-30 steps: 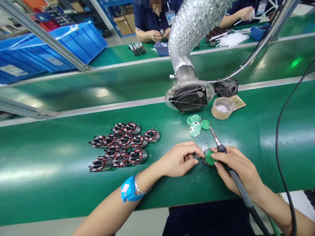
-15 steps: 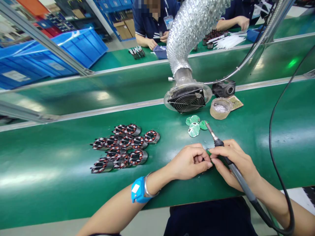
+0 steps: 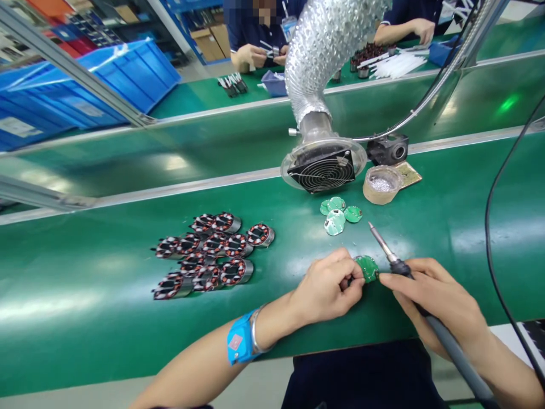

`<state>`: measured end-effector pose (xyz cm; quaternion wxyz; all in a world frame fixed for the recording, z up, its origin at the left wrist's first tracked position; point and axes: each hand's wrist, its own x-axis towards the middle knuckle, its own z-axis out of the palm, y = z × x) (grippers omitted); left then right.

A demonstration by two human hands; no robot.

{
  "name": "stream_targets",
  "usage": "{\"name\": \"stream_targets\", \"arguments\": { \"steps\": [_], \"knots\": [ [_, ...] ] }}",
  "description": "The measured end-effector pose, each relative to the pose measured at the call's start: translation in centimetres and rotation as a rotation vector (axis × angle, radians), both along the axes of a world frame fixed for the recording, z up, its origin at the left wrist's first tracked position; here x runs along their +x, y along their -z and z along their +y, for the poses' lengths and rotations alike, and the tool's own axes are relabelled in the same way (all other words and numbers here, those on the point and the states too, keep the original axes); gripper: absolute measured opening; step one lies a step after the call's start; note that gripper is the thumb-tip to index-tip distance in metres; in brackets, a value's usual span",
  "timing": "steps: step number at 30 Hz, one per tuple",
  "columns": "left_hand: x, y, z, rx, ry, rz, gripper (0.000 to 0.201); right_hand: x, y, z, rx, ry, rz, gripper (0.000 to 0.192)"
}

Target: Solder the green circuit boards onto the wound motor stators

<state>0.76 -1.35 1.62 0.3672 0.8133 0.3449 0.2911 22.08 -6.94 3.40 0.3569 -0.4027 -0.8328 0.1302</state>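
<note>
Between the thumb and fingers of my left hand [image 3: 334,284] is the edge of a round green circuit board [image 3: 367,268], held just above the bench. My right hand [image 3: 443,301] is closed round the handle of a soldering iron [image 3: 385,244], its tip pointing up and away to the left. The right fingertips are close to the board's right edge; whether they touch it I cannot tell. Beyond my hands lie several round green circuit boards [image 3: 335,222], partly overlapping. Over to the left, several motor stators [image 3: 234,271] with copper windings stand in a cluster.
A fume extractor fan [image 3: 323,172] on a foil duct [image 3: 327,62] hangs behind the loose boards. Beside it are a round tub [image 3: 382,187] and a black holder [image 3: 388,150]. A black cable [image 3: 489,238] loops down at right. Two co-workers sit across the bench near blue bins [image 3: 128,79].
My right hand has moved right and nearer with the soldering iron, away from my left hand. More of the circuit board in my left fingers now shows.
</note>
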Motion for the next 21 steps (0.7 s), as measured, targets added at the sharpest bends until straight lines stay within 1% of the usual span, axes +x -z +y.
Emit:
{"name": "stream_targets", "arguments": {
  "steps": [3,5,7,11,14,18,21],
  "knots": [
    [-0.2,0.0,0.0,0.026,0.015,0.025,0.006,1.0,-1.7,-1.3,-0.045,0.044,0.016,0.048],
    [-0.3,0.0,0.0,0.033,0.025,0.038,0.006,1.5,-2.3,-2.1,-0.080,0.051,0.027,0.044],
    [-0.4,0.1,0.0,0.048,0.035,0.042,0.007,1.7,-2.3,-2.6,-0.101,0.053,0.060,0.039],
    [-0.5,0.2,-0.1,0.084,0.034,0.059,0.007,1.6,-1.4,-2.9,-0.150,0.063,0.139,0.032],
    [-0.4,0.2,-0.2,0.086,0.012,0.063,0.008,1.3,-1.1,-2.8,-0.206,0.071,0.161,0.030],
    [-0.3,0.5,-0.4,0.101,-0.009,0.054,0.007,1.3,-1.1,-2.7,-0.183,0.070,0.180,0.030],
    [-0.2,0.6,-0.5,0.128,-0.030,0.049,0.006,1.3,-1.2,-2.6,-0.199,0.065,0.175,0.030]
  ]
}}
